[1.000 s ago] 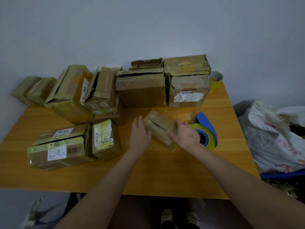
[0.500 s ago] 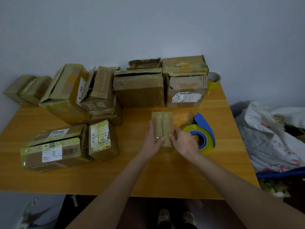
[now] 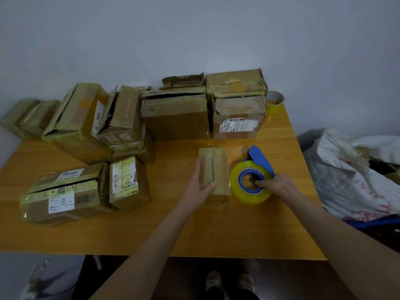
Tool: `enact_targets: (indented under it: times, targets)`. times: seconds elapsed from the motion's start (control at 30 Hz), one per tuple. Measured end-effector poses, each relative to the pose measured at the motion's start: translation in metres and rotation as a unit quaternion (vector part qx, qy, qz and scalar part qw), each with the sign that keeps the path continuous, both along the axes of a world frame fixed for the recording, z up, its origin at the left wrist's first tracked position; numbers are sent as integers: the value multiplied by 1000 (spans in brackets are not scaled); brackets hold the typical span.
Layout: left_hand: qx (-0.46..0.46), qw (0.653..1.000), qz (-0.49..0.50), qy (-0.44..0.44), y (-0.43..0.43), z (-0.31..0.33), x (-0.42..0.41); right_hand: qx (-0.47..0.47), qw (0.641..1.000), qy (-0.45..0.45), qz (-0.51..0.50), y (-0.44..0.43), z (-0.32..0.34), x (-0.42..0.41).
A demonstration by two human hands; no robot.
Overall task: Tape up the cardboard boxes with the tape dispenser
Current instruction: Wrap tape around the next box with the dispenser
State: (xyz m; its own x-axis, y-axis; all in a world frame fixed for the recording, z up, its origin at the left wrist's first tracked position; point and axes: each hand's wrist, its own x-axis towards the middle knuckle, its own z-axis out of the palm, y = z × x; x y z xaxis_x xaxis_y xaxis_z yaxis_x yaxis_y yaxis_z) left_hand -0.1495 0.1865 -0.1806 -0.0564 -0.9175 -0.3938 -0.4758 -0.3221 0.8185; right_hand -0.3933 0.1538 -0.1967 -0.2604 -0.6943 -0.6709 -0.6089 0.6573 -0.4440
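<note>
The small box (image 3: 213, 167) lies at the centre of the frame, its top flaps meeting in a dark seam. My left grip (image 3: 198, 187) steadies it, with the fingers along its left side and the thumb hooked over the near top edge. Just to its right on the surface (image 3: 151, 230) sits the tape dispenser (image 3: 237, 176), and my right grip (image 3: 279, 186) has its fingers curled into the roll's blue core. I judge this to be the pickup step. Next I must lift the dispenser and set the tape end on the seam. Other boxes (image 3: 175, 118) crowd the upper left.

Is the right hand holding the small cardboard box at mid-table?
No, the right hand grips the blue tape dispenser with the yellow roll beside the small brown cardboard box, which only the left hand holds.
</note>
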Motion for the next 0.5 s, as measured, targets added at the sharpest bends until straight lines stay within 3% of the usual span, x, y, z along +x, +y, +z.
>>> enact_targets:
  times: [0.27,0.5]
  targets:
    - [16,999,37,18,-2,4,-11,-92,995,46,2,-20,19,-18]
    - [10,999,49,22,-4,11,-28,-81,994,-46,53,-23,38,-28]
